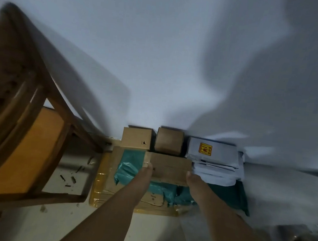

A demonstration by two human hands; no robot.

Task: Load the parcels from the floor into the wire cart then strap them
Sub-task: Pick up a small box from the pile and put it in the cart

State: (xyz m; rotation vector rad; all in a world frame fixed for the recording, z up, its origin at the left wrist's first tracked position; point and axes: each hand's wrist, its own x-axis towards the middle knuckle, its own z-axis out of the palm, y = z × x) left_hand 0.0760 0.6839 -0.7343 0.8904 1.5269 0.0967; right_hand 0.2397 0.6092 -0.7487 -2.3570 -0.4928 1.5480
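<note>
Flat brown cardboard parcel held at its two short ends, atop a floor pile against the white wall. Left hand pressed to the left end, right hand to the right end; fingers hidden behind the box, so the form of each grip probably a clamp, not confirmable. Below: teal plastic mailers and a yellow-wrapped carton; behind: two small brown boxes; beside: stacked white mailers. Wooden chair at left. Wire cart not in view. Risk: slipping from side pressure alone; slick mailers sliding underneath when lifted.
</note>
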